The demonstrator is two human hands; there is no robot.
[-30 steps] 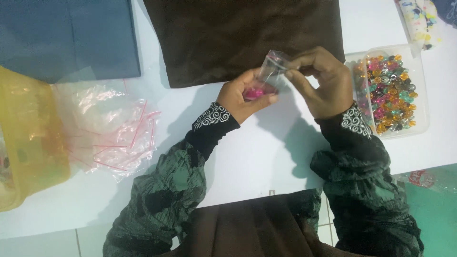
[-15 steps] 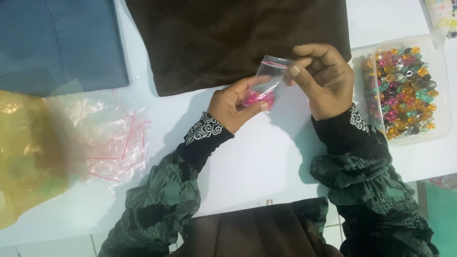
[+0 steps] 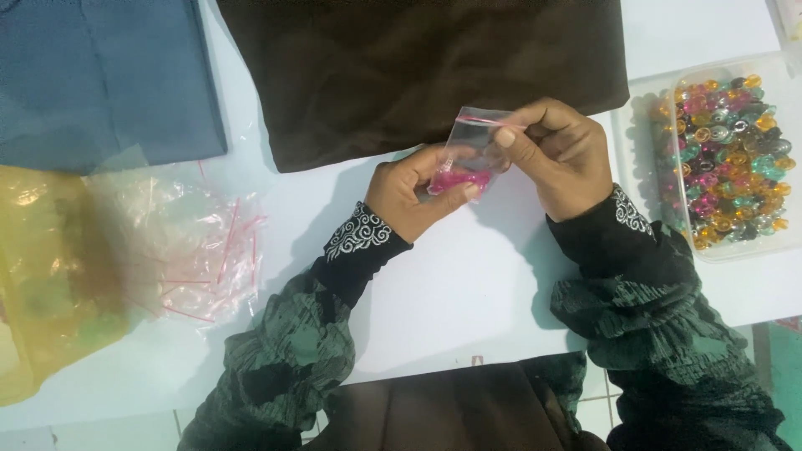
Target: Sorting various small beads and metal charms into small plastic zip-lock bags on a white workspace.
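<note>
Head view, centre of the frame: my left hand (image 3: 413, 190) cups the small clear bag (image 3: 472, 150) of pink beads (image 3: 458, 179), grip closed on it; my right hand (image 3: 561, 159) pinches its top strip; bead tray (image 3: 728, 159) right, brown cloth (image 3: 418, 67) above, on the white tabletop (image 3: 451, 292).

On my white table (image 3: 468, 292): a dark brown cloth (image 3: 418, 67) at the far edge, a grey-blue cloth (image 3: 100, 75) beside it, a yellow plastic bag (image 3: 42, 267), loose clear zip bags (image 3: 192, 250), and a clear tub of coloured beads (image 3: 735, 159).
</note>
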